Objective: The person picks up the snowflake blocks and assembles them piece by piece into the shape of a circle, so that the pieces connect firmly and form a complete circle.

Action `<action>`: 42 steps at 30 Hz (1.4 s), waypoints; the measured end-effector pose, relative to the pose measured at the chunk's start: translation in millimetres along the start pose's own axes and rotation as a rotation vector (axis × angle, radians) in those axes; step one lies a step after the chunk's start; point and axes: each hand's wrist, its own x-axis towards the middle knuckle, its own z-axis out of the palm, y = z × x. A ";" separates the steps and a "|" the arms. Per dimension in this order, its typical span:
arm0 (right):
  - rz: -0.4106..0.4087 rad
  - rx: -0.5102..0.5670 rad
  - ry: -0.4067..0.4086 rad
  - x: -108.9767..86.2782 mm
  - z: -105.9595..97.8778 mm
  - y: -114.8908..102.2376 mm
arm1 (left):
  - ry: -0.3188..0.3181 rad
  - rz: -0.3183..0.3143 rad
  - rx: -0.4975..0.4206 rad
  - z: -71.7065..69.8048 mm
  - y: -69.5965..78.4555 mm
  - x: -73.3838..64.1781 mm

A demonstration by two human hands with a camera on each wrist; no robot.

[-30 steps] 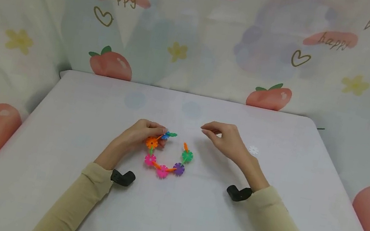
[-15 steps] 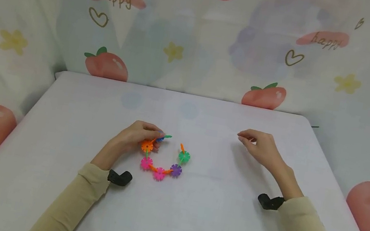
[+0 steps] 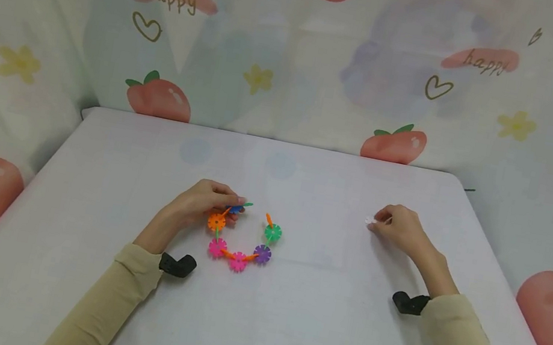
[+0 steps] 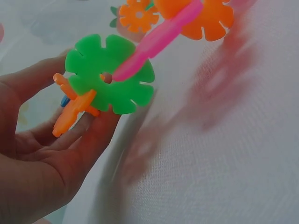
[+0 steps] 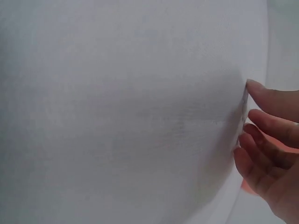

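An unfinished-ring-shaped chain of notched plastic snowflake discs curves in front of my left hand (image 3: 208,201), whose thumb and fingers pinch its blue disc (image 3: 235,209). From there it runs through an orange disc (image 3: 216,222), pink discs (image 3: 238,261), a purple disc (image 3: 263,254) and a green disc (image 3: 273,233), joined by edge-on discs. A gap separates its two ends. In the left wrist view an orange disc (image 4: 74,112) slots into a green disc (image 4: 88,60) by the fingers. To the right, my right hand (image 3: 401,227) pinches a white snowflake disc (image 3: 370,220) low over the table.
A white-covered table (image 3: 284,320) spreads under both hands. Behind it hangs a patterned cloth (image 3: 303,79) with printed fruit, hearts and flowers. Small black wrist cameras (image 3: 178,266) jut inward from both sleeves.
My right hand has moved right, away from the chain, and lowered its fingertips onto the white disc. The left hand keeps its grip on the chain, nearly in place.
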 end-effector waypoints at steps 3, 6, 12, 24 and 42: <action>0.017 0.009 -0.006 0.4 1.0 -1.1 | 0.002 0.002 0.005 0.1 0.8 0.1; 0.011 0.026 0.007 0.8 4.0 -5.2 | 0.007 0.002 0.004 0.0 1.2 0.0; -0.070 0.091 0.039 1.3 12.3 -20.2 | 0.009 0.013 0.008 -0.4 0.1 0.7; -0.195 0.286 0.035 7.3 32.7 -66.5 | -0.005 -0.016 0.021 2.1 -0.4 2.9; -0.314 0.464 -0.067 31.3 66.0 -144.8 | -0.090 0.006 0.017 0.0 -2.1 5.1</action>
